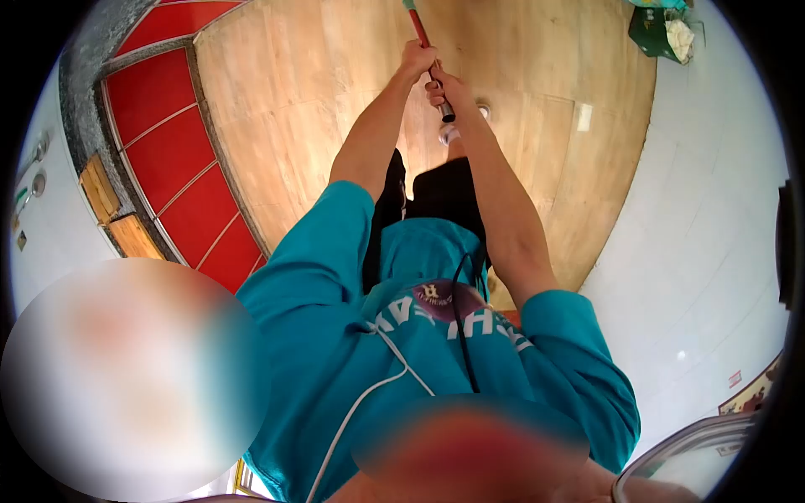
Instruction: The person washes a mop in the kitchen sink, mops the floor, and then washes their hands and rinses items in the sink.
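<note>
Floor [293, 126] below: my left hand [418, 59] and right hand [451, 87] closed round a pole [421, 28], seemingly guiding it; next move likely needs both.

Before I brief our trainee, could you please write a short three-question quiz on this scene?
1. Multiple choice: what does the floor look like?
A) grey carpet
B) wood-look planks
C) red tiles

2. True or false: the right hand grips the pole closer to its near end than the left hand does.

3. Fill in: between the left hand and the green part, the pole is mostly ____.

Key:
1. B
2. True
3. Red
</note>
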